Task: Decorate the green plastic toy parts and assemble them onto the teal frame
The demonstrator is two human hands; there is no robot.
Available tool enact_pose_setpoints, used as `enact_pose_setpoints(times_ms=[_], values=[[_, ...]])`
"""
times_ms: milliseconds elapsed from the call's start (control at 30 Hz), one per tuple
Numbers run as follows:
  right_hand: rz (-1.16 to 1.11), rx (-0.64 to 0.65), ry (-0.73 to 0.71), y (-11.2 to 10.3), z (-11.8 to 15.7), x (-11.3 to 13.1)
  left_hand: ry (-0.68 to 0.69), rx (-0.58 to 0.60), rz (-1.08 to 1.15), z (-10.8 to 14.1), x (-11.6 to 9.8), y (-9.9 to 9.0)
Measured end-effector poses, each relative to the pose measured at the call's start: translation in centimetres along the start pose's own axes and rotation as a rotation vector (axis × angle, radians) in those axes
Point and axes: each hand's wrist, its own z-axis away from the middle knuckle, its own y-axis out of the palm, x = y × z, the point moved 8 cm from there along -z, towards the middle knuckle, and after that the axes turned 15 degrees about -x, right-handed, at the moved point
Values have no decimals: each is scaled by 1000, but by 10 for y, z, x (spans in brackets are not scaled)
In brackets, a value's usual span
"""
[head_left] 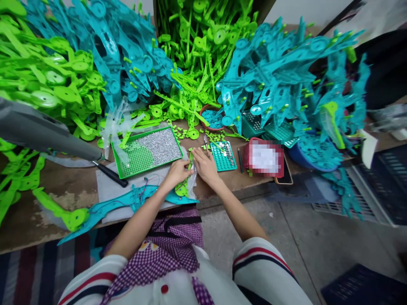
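Note:
My left hand [178,173] pinches the edge of a lime-green plastic part [182,189], with its fingertips close to my right hand. A translucent plastic piece [192,183] runs along that part. My right hand [206,166] lies over the upper end of the same part, its fingers together and pressing on it; the exact grip is partly hidden. Under my left forearm stretches a long blue plastic frame [104,210], thin wires on it, on a grey cloth [106,186]. A lime-green leg-shaped part [68,214] joins its left end.
A green tray [130,169] holds small screws. Right of my hands are a teal tray [224,163] with metal discs, a dark pen-like stick [240,160] and a red container [280,159]. A black-handled tool [111,174] lies left. Piled blue parts [270,72] and green parts [190,42] rise behind.

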Motion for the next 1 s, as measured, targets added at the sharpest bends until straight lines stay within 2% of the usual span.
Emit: enact_pose_setpoints(times_ms=[133,267,333,433,500,567,667,767,833,900,1000], values=[[-164,61,18,-8,-9,-9,-19,-35,38,2,4,1],[-170,-64,54,-21,-46,-15,-65,-53,80,4,8,1],[-87,-94,64,-14,-68,-16,-103,-49,117,5,10,1],[29,-53,79,3,-92,-16,-162,-61,175,6,11,-1],[53,-23,71,8,-99,-14,-178,-68,188,7,11,-2],[36,-19,55,4,-100,-11,-181,-65,182,6,10,-3],[-92,-72,92,-13,-93,-10,-173,-64,166,5,8,-3],[-354,-169,251,-30,-75,-19,-152,-50,144,8,5,-4],[-537,-217,344,-35,-56,-25,-117,-62,121,14,0,-9],[-673,-241,392,-38,-32,-26,-58,-128,131,22,-8,-19],[-767,-260,407,-42,13,-12,-27,-238,284,34,-22,-36]])
